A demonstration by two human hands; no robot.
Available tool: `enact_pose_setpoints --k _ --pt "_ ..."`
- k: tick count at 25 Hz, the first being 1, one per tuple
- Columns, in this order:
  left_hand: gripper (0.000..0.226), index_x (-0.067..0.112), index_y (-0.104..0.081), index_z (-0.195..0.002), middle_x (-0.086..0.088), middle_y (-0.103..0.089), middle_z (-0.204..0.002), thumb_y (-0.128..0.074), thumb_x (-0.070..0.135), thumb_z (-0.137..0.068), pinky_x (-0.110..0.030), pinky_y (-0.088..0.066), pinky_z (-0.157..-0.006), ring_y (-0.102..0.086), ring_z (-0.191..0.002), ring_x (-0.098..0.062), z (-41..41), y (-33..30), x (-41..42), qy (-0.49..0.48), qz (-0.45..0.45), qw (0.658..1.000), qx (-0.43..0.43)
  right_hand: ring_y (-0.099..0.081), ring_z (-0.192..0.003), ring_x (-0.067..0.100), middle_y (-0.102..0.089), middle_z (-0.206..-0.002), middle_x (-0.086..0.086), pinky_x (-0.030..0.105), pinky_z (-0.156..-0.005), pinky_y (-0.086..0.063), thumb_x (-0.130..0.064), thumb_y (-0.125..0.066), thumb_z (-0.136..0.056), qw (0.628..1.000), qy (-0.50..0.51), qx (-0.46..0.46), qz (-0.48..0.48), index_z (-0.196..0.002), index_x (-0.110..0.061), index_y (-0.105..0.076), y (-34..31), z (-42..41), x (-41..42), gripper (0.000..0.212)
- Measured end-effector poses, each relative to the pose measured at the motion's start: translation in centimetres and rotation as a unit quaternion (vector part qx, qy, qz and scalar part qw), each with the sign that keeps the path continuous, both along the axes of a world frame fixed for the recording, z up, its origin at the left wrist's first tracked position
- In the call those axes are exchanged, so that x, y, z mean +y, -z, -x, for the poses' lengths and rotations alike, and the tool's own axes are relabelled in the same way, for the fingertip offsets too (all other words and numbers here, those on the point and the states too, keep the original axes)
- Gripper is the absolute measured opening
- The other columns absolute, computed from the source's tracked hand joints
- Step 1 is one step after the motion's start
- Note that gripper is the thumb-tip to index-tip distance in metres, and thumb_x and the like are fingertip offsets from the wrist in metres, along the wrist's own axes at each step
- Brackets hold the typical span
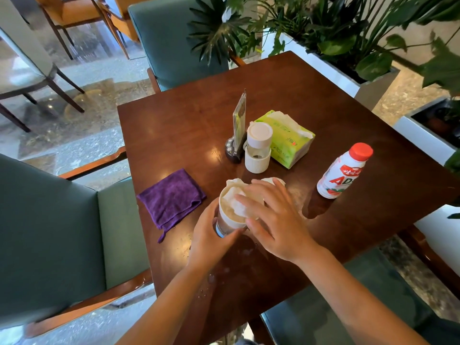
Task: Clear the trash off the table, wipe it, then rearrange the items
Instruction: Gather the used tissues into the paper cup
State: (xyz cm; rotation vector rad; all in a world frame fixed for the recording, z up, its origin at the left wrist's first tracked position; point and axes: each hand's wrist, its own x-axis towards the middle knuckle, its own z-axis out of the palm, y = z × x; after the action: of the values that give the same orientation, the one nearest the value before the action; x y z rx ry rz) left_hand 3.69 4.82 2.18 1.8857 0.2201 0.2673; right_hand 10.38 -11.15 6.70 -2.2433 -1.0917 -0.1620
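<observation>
Paper cup (227,215) upright just right of the purple cloth (171,197), left hand (211,235) wrapped round its wall, right hand (271,220) fingers spread, pressing crumpled tissue (239,195) straight down its mouth

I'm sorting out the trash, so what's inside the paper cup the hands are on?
Crumpled white tissue fills the top of the paper cup. The left hand grips the cup; the right hand presses on the tissue. Anything beneath the tissue is covered.

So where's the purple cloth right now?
The purple cloth lies flat on the table near its left edge, just left of the paper cup.
</observation>
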Motion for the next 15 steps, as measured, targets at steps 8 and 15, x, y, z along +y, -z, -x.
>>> enact_pose_setpoints --k 8,15 --pt "0.071 0.052 -0.042 -0.124 0.031 -0.053 -0.124 -0.081 0.039 -0.066 -0.015 -0.047 -0.088 -0.054 -0.113 0.001 0.1 0.6 1.0 -0.014 -0.036 0.999 0.014 -0.056 -0.110 0.017 -0.066 -0.111 0.001 0.049 -0.107 -0.029 -0.033 -0.041 -0.094 0.992 0.097 0.008 -0.083 -0.106 -0.015 -0.066 2.5 -0.9 -0.9 0.033" --pt "0.072 0.068 -0.031 -0.118 0.051 -0.041 -0.117 -0.067 0.070 -0.056 -0.005 -0.042 -0.080 -0.047 -0.112 0.011 0.6 1.3 1.7 -0.050 -0.053 0.995 0.065 -0.026 -0.136 0.029 -0.030 -0.150 0.010 0.043 -0.106 -0.032 -0.028 -0.057 -0.090 0.936 0.205 0.127 0.258 -0.138 -0.024 -0.042 10.4 -8.9 -1.8 0.050"
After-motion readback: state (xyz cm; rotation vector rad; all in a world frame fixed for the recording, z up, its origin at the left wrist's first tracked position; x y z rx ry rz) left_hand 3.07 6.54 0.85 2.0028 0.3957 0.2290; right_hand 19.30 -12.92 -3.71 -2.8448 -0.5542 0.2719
